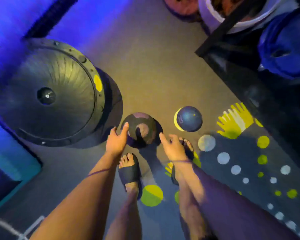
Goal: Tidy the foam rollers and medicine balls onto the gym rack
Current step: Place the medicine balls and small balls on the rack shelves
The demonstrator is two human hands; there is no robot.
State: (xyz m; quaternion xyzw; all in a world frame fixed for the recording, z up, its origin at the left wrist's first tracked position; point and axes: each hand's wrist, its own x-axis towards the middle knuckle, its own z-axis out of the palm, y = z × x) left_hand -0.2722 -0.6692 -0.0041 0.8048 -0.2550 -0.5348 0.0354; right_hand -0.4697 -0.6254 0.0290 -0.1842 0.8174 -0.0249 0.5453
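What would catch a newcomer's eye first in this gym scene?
The left hand and right hand, both open, reach down either side of a dark patched ball on the floor at centre. A blue ball lies just right of it, and a big black round disc fills the left.

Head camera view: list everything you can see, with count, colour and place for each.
dark panelled medicine ball: one, black with pale patches, floor centre
glossy blue medicine ball: one, blue, floor right of the dark ball
large ribbed round balance trainer: one, black, floor left
metal gym rack: one, black, upper right
blue ball at the rack: one, blue, far right
spotted floor mat: one, dark with yellow-green and white dots, lower right
teal block: one, teal, left edge
slide sandals: two, black, on the feet
left grip: one, open, left of the dark ball
right grip: one, open, right of it
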